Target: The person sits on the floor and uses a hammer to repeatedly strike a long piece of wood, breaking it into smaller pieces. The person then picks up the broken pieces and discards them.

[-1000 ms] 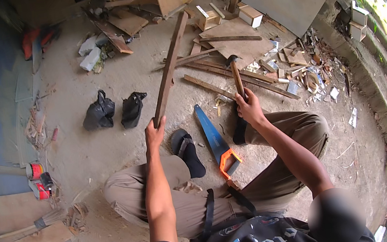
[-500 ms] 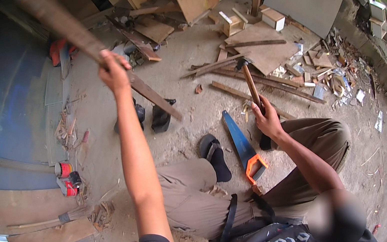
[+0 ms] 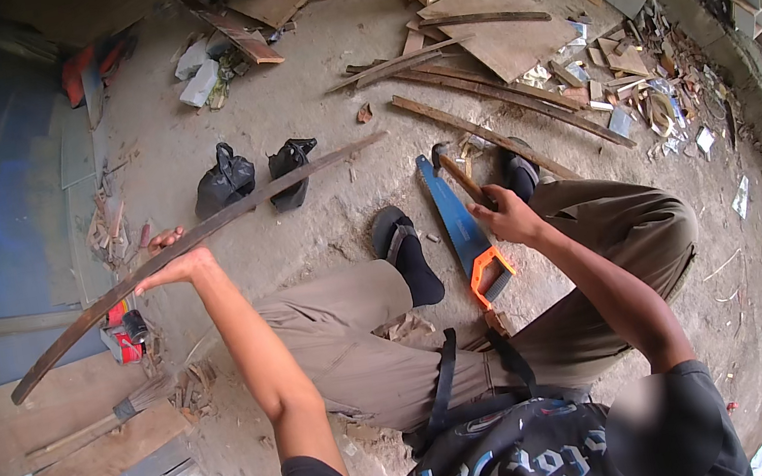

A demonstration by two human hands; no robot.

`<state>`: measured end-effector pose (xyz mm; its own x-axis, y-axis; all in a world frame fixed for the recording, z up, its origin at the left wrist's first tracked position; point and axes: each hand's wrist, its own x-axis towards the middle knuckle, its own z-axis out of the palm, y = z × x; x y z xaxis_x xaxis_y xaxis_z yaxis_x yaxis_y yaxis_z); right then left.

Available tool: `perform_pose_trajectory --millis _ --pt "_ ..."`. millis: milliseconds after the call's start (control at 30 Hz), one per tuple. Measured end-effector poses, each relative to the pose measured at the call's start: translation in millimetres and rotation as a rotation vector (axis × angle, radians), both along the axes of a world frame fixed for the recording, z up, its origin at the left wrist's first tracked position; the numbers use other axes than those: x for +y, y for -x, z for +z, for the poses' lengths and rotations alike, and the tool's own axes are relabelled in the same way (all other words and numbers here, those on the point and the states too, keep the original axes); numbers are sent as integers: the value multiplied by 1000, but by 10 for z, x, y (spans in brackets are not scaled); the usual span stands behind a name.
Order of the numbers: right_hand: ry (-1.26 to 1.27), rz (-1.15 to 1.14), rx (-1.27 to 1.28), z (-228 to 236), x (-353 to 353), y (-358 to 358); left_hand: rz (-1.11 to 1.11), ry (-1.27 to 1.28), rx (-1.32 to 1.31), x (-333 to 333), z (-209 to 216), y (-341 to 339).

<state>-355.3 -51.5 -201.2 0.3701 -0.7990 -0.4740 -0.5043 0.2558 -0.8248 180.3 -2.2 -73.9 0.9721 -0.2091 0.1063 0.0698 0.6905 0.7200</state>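
My left hand (image 3: 174,263) is closed around a long, narrow strip of dark wood (image 3: 237,209), held above the floor on my left. The strip slants, its far end reaching over the black plastic bags. In my right hand (image 3: 512,217) is a hammer (image 3: 464,181), gripped by its wooden handle with the dark head pointing forward. Below the hammer, a handsaw (image 3: 458,221) with a blue blade and an orange handle lies on the concrete between my legs. The hammer head overlaps the saw's tip in view; whether they touch I cannot tell.
Black plastic bags (image 3: 224,180) stand ahead to the left. Wooden strips (image 3: 485,137) and a flat board (image 3: 510,43) lie ahead to the right, beside scattered scraps (image 3: 653,95). A brush (image 3: 133,405) and red cans (image 3: 122,344) sit at the left.
My left hand has come down and left, and the wooden strip has swung from sloping up and away to lying across my left side. The hammer has lowered toward the saw.
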Motion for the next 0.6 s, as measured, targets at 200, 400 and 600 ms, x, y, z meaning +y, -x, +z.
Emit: perform_pose_trajectory --millis 200,400,600 --pt "75 11 53 -180 -26 -19 57 -114 -160 -73 20 104" --pt "58 -29 110 -187 -81 -5 -37 -37 -208 -109 151 286" --pt "59 -62 131 -263 -142 -10 -457 -95 -440 -42 181 303"
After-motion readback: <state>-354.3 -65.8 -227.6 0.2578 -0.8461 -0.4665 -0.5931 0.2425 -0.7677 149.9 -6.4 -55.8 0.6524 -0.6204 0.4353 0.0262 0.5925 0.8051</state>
